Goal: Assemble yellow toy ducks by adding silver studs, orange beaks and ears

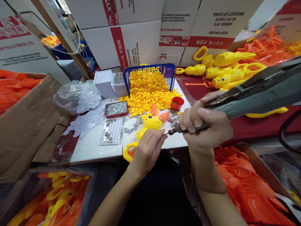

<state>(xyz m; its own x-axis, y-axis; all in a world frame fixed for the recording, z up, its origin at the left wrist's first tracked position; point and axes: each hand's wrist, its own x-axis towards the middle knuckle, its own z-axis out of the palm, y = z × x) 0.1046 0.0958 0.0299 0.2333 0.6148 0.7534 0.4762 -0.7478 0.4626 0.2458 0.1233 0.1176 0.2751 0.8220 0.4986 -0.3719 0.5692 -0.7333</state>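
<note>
Several white cartons [149, 42] behind bench [88, 149], legible print "KEEP FROZEN", "40 PKT X227G", "PRODUCT OF CHINA", inverted on the right-hand one | yellow toy [151, 123] at bench's front edge, behind left grip [147, 150] | right grip [207, 125] clamped around power screwdriver [256, 91] | left fingertips together by its bit; contents too small to tell

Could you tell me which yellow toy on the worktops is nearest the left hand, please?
The yellow toy with the orange beak, over the white worktop beside the left hand; the others lie on the red surface.
</note>
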